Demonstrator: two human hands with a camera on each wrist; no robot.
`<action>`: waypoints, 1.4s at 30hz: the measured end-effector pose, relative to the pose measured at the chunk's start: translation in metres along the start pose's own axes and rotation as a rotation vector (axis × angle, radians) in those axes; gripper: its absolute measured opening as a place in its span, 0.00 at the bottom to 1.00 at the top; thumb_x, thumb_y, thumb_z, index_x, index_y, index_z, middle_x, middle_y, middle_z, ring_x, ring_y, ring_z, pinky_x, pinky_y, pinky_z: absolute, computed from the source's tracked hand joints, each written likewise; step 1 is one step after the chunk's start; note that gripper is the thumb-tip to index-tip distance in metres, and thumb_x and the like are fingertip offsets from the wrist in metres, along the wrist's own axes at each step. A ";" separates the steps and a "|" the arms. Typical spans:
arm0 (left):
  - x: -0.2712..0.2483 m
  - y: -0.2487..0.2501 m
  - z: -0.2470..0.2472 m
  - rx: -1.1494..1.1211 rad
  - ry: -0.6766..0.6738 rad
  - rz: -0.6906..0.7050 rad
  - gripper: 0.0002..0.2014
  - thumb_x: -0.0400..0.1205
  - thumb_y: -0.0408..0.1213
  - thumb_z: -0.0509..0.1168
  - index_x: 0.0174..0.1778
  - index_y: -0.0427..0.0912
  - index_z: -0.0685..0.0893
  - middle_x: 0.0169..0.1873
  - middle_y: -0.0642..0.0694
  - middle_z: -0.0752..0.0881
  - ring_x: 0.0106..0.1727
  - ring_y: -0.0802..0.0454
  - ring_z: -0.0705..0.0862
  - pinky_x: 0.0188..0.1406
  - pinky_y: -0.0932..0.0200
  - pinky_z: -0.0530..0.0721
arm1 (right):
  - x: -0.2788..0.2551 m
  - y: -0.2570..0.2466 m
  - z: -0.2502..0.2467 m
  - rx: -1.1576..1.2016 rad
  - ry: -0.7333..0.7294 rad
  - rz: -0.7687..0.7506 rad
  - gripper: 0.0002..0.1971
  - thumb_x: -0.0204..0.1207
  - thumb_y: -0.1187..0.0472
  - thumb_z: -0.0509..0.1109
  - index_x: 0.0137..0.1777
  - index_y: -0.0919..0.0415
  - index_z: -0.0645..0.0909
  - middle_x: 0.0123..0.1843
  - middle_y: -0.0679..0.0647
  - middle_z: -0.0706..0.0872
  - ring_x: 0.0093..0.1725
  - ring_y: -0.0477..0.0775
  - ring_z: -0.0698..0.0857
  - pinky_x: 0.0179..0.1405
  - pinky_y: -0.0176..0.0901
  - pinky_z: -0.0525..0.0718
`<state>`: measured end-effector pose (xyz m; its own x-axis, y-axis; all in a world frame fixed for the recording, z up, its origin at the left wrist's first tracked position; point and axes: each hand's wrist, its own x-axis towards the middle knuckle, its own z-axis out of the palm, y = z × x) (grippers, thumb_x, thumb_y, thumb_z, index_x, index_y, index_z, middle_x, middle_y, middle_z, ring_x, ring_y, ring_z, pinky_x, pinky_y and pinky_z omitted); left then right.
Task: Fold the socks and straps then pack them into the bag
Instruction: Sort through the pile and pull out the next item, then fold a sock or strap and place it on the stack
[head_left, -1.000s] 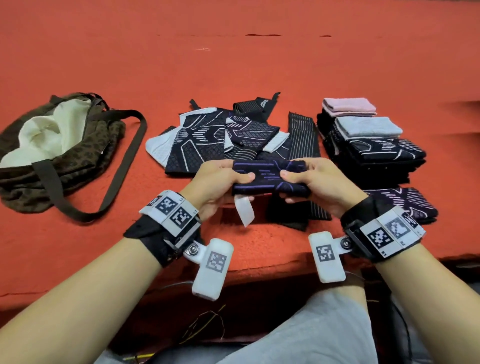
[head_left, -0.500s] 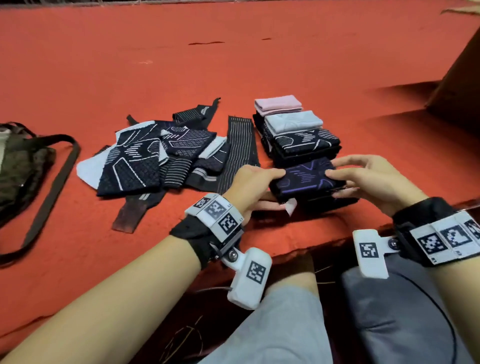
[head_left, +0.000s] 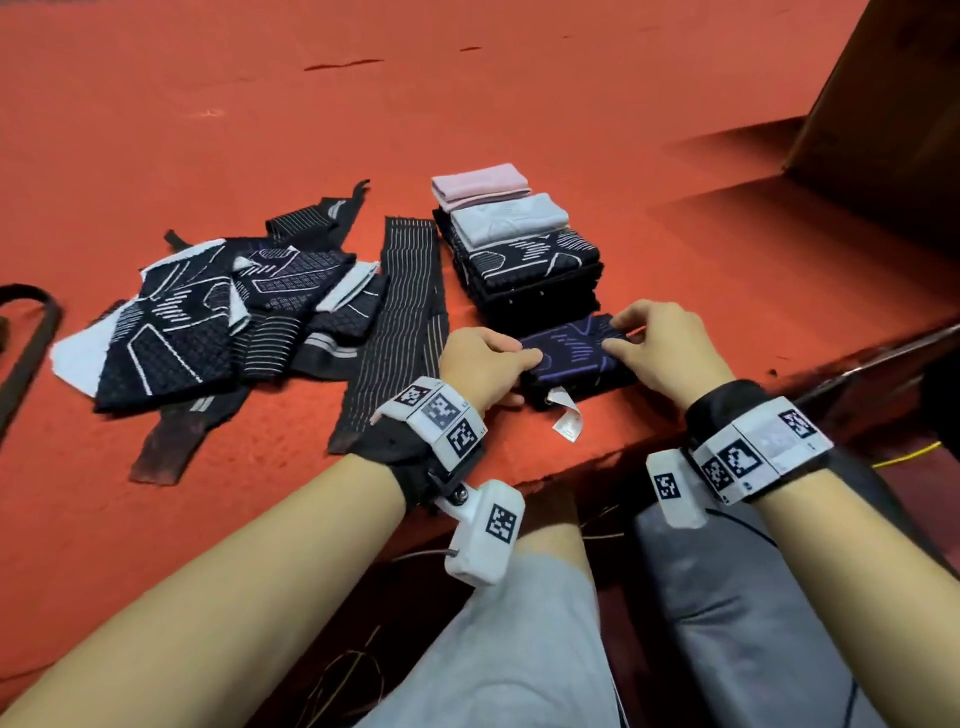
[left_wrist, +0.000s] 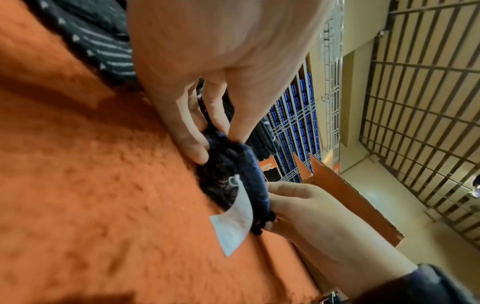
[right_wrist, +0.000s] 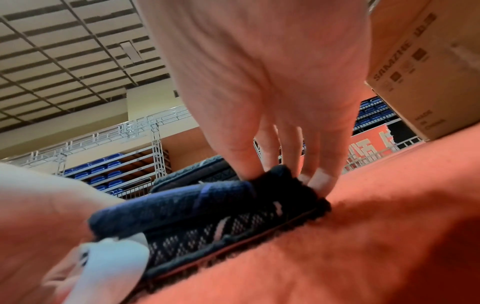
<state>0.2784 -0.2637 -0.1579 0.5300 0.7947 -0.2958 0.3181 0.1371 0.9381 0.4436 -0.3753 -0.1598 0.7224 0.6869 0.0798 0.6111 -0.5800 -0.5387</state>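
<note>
Across the red carpeted surface (head_left: 519, 104) lie a loose heap of unfolded socks and straps (head_left: 234, 312) and a tidy folded stack (head_left: 519, 249). Just in front of that stack, the left hand (head_left: 480, 364) and right hand (head_left: 657, 345) pinch opposite ends of a folded navy sock (head_left: 569, 345), fingers curled on its edges, setting it down on another dark piece. Next, I judge, comes release, then the heap. Only the bag's strap (head_left: 31, 332) shows; its white tag (head_left: 566, 418) is unreadable.
</note>
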 end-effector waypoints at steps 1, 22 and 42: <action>0.001 0.000 -0.002 -0.001 -0.020 -0.006 0.06 0.78 0.32 0.77 0.45 0.37 0.86 0.42 0.39 0.87 0.31 0.48 0.85 0.33 0.51 0.91 | 0.003 -0.002 -0.001 -0.025 -0.035 0.018 0.10 0.78 0.58 0.77 0.58 0.58 0.88 0.56 0.60 0.91 0.59 0.64 0.87 0.54 0.47 0.81; 0.001 0.002 -0.266 0.308 0.272 0.092 0.06 0.81 0.36 0.71 0.38 0.49 0.85 0.41 0.48 0.86 0.44 0.54 0.83 0.36 0.59 0.84 | 0.022 -0.256 0.100 -0.133 -0.307 -0.651 0.26 0.74 0.51 0.75 0.70 0.60 0.79 0.67 0.61 0.86 0.67 0.64 0.83 0.66 0.57 0.82; 0.006 -0.034 -0.344 -0.270 0.524 -0.003 0.12 0.75 0.21 0.67 0.40 0.44 0.87 0.34 0.47 0.85 0.36 0.51 0.82 0.25 0.66 0.78 | 0.056 -0.291 0.132 -0.122 -0.024 -0.558 0.18 0.82 0.57 0.63 0.70 0.43 0.79 0.63 0.56 0.90 0.62 0.65 0.86 0.57 0.54 0.83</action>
<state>0.0003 -0.0596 -0.1294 0.0488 0.9708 -0.2350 0.0712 0.2313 0.9703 0.2636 -0.1104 -0.1090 0.2727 0.9127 0.3043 0.9318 -0.1718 -0.3198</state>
